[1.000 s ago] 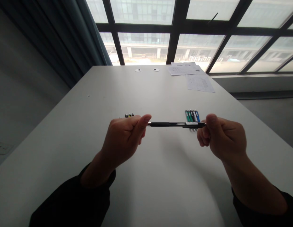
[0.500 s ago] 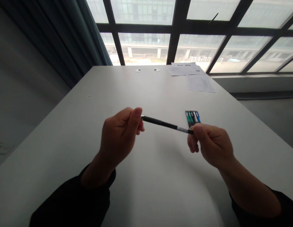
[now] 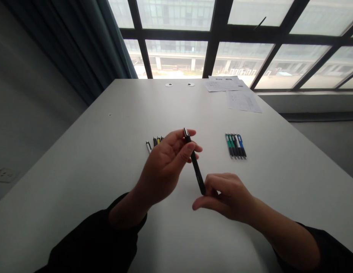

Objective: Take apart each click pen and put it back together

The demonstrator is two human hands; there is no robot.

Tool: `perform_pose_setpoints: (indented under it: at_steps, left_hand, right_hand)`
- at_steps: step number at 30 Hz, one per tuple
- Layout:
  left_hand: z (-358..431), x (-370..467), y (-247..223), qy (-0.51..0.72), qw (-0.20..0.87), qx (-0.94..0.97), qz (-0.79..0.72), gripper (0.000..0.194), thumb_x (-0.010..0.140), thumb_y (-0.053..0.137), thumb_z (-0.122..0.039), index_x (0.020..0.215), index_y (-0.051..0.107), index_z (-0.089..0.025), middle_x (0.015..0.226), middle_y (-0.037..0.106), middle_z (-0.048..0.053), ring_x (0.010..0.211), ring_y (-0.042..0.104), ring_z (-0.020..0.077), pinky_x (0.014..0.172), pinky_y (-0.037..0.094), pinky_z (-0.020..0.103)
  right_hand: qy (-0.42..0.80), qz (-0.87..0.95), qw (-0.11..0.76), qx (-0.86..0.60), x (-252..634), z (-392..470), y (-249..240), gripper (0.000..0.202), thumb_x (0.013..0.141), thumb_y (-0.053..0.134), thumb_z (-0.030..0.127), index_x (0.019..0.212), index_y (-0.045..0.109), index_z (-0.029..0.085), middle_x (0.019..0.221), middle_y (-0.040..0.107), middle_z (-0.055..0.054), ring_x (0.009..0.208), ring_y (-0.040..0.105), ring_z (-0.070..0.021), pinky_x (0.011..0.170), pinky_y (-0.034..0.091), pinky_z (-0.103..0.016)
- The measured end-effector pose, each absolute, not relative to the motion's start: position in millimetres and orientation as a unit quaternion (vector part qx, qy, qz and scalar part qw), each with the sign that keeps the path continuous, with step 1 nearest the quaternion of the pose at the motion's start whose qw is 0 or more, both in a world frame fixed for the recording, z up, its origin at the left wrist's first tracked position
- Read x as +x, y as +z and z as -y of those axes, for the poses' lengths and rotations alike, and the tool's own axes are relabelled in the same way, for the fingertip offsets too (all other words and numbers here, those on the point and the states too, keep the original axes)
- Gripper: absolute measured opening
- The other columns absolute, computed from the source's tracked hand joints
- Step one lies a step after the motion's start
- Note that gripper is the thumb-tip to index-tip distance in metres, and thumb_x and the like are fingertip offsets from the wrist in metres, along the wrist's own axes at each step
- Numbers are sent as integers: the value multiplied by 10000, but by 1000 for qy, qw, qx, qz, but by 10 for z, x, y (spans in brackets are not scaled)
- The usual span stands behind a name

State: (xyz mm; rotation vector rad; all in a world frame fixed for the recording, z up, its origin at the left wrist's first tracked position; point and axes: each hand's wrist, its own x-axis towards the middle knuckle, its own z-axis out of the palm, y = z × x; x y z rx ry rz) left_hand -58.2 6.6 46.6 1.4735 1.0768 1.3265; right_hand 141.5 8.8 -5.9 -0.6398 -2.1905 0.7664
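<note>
My left hand (image 3: pixel 167 167) pinches a black pen (image 3: pixel 197 168) between thumb and fingers, near its silver-tipped upper end. The pen slants, with its lower end toward me and to the right. At that lower end is my right hand (image 3: pixel 227 195), its bent index finger against or right beside the pen and its thumb stretched out, apart from it. Beyond my right hand, a neat row of pens (image 3: pixel 235 146) with green, black, white and blue barrels lies on the table. Behind my left hand, more pens (image 3: pixel 155 141) show only their top ends; the rest is hidden.
The white table (image 3: pixel 131 102) reaches to the window (image 3: pixel 176 57). Printed sheets of paper (image 3: pixel 241 100) lie at its far right corner. Two round inserts (image 3: pixel 169 85) sit near the far edge. A dark curtain (image 3: pixel 102 49) hangs at the left.
The pen has turned from nearly level to steeply slanted, and the right hand has let go its pinch and come lower and left. Pens behind the left hand have come into view.
</note>
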Motion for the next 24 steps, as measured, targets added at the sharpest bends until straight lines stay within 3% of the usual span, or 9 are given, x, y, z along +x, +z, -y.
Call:
perform_pose_setpoints:
  at_steps: [7,12,15,24]
  left_hand:
    - [-27,-500,411,464,535,599,-374,300,1037,532,-251,1303,589,-123,1046,739,59,825,704,111,771,605,226]
    - [-20,-513,402,452,552,592,-375,316,1055,486,-238,1340,563,-128,1094,736,69,821,696,103,799,596,228]
    - [-19,-513,395,447,562,592,-366,309,1059,469,-233,1338,557,-133,1117,734,74,824,699,103,800,596,230]
    - [-26,-501,388,434,566,606,-351,263,1051,481,-223,1277,583,-137,1075,733,70,813,693,107,748,591,224]
  right_hand:
    - [150,896,378,-179,1401,-65,-132,372,922,687,511,797,548,190,616,573,49,493,460,-90,511,362,-255]
    - [133,923,329,-150,1409,-60,-124,200,955,678,349,980,625,158,748,647,-3,570,535,-128,549,416,-285]
    - [121,930,315,-147,1407,-45,-114,119,963,648,266,961,643,147,746,648,-17,581,544,-140,556,435,-294]
    - [120,932,308,-150,1394,-41,-109,141,977,626,254,902,660,140,732,658,-32,573,553,-143,552,443,-297]
